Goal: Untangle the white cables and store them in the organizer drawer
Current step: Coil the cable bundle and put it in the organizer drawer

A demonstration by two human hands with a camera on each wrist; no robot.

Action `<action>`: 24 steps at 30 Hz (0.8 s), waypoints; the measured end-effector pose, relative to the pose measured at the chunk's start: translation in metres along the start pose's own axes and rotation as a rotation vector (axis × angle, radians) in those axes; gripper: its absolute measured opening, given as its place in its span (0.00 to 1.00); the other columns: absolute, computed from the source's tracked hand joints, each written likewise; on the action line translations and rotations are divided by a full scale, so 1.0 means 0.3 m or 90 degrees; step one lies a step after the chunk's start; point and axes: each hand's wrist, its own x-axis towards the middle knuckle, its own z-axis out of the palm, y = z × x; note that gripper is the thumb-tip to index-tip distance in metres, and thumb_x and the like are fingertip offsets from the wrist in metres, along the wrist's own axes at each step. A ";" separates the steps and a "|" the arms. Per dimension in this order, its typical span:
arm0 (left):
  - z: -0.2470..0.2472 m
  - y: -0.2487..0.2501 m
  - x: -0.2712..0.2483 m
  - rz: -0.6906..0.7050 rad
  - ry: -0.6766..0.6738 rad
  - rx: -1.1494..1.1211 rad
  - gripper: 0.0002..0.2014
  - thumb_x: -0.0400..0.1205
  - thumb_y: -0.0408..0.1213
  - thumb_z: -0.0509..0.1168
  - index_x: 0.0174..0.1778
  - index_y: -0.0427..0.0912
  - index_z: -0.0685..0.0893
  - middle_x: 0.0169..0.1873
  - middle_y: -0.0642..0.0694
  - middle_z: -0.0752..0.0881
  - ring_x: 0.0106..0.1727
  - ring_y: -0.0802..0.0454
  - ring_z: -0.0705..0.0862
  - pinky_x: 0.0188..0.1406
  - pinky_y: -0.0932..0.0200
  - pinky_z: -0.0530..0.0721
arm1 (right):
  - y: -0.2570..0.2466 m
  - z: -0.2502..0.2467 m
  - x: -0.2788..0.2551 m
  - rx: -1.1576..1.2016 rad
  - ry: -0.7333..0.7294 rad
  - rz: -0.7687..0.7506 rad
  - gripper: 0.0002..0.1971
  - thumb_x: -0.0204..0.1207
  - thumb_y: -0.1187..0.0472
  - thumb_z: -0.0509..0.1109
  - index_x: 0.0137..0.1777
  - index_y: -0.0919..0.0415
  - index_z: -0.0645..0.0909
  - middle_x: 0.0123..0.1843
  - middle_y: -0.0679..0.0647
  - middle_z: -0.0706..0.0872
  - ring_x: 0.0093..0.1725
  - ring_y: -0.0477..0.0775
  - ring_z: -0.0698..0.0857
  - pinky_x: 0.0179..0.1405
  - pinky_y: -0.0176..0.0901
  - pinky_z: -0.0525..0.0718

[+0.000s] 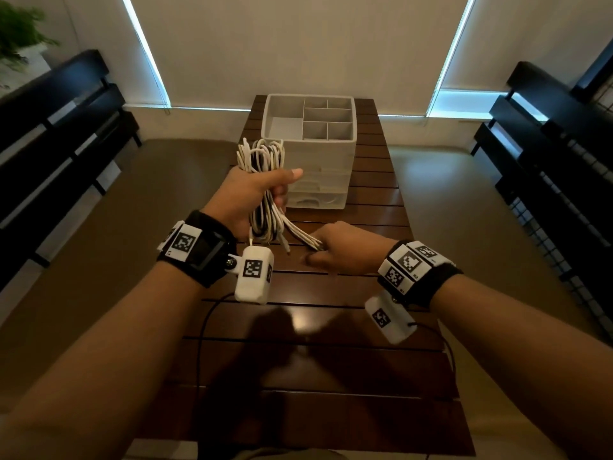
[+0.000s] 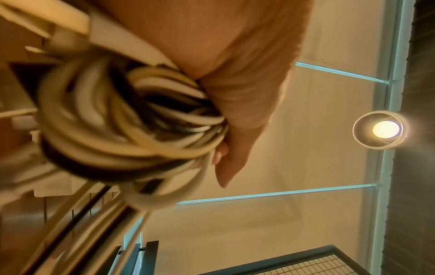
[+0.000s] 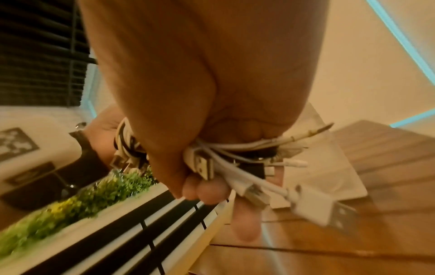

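Observation:
My left hand (image 1: 255, 190) grips the middle of a tangled bundle of white cables (image 1: 262, 154), held upright above the table, with loops sticking out over the fist. In the left wrist view the coiled white cables (image 2: 132, 130) sit against the curled fingers (image 2: 235, 115). My right hand (image 1: 335, 250) grips the bundle's lower strands and plug ends (image 1: 305, 239) just above the tabletop. The right wrist view shows several USB plugs (image 3: 204, 165) poking out of that fist. Behind both hands stands the white organizer (image 1: 311, 151), its drawers (image 1: 318, 190) pushed in.
The organizer's top has empty open compartments (image 1: 326, 116). It stands on a narrow dark wooden slatted table (image 1: 331, 327). Dark benches (image 1: 56, 144) line both sides of the room, and a green plant (image 1: 16, 31) is at the far left.

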 end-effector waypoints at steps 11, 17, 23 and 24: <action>0.018 -0.010 -0.037 -0.005 -0.042 0.135 0.09 0.83 0.38 0.76 0.42 0.38 0.86 0.33 0.46 0.88 0.35 0.52 0.88 0.39 0.57 0.90 | -0.141 -0.104 0.011 -0.548 0.101 -0.086 0.09 0.86 0.56 0.68 0.57 0.59 0.87 0.37 0.51 0.76 0.37 0.58 0.79 0.38 0.51 0.82; 0.016 -0.035 -0.052 -0.029 -0.119 0.040 0.13 0.80 0.45 0.73 0.55 0.40 0.89 0.47 0.41 0.93 0.50 0.46 0.93 0.51 0.49 0.92 | -0.156 -0.118 -0.004 -0.556 0.146 -0.075 0.11 0.89 0.61 0.63 0.57 0.61 0.87 0.40 0.53 0.76 0.37 0.56 0.78 0.46 0.52 0.87; 0.027 -0.038 -0.044 -0.028 -0.145 -0.011 0.09 0.84 0.42 0.68 0.52 0.39 0.86 0.44 0.41 0.91 0.47 0.47 0.92 0.48 0.51 0.92 | -0.136 -0.132 0.007 -0.582 0.223 -0.055 0.09 0.87 0.56 0.65 0.47 0.50 0.85 0.46 0.51 0.87 0.51 0.57 0.85 0.60 0.54 0.73; 0.027 -0.038 -0.042 -0.018 -0.146 -0.002 0.09 0.84 0.40 0.69 0.53 0.39 0.87 0.45 0.41 0.91 0.48 0.47 0.92 0.50 0.51 0.92 | -0.132 -0.130 0.007 -0.589 0.237 -0.037 0.09 0.86 0.55 0.65 0.43 0.49 0.82 0.46 0.51 0.87 0.53 0.57 0.84 0.62 0.56 0.72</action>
